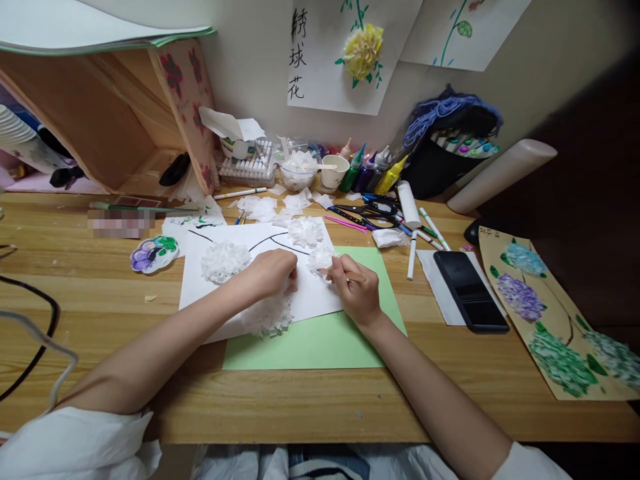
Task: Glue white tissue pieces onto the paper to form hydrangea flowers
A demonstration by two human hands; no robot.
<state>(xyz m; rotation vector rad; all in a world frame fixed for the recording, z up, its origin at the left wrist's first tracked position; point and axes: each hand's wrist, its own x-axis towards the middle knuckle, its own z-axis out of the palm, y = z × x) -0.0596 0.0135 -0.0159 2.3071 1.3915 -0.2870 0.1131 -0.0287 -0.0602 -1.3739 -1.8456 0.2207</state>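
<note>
A white sheet [317, 293] with drawn dark branch lines lies slantwise over a green sheet [310, 343]. Fluffy white paper flowers sit on it: one at the left [225, 261], one at the top [306, 231], another by the near edge [270, 313] partly under my left wrist. My left hand [273, 273] is curled closed over the middle of the sheet; anything in its fingertips is hidden. Pinched in my right hand [359, 290] is a thin wooden stick [353, 275], its tip at the small white paper flower [320, 259] on the right.
Loose white paper pieces [257, 208], a bowl of paper scraps [299, 173], a paper cup [334, 172] and paint bottles [373, 170] stand behind. Scissors [370, 212] and pens lie right of them. Farther right are a phone [470, 290] and a flower picture [560, 320]. A paint palette [154, 254] lies left.
</note>
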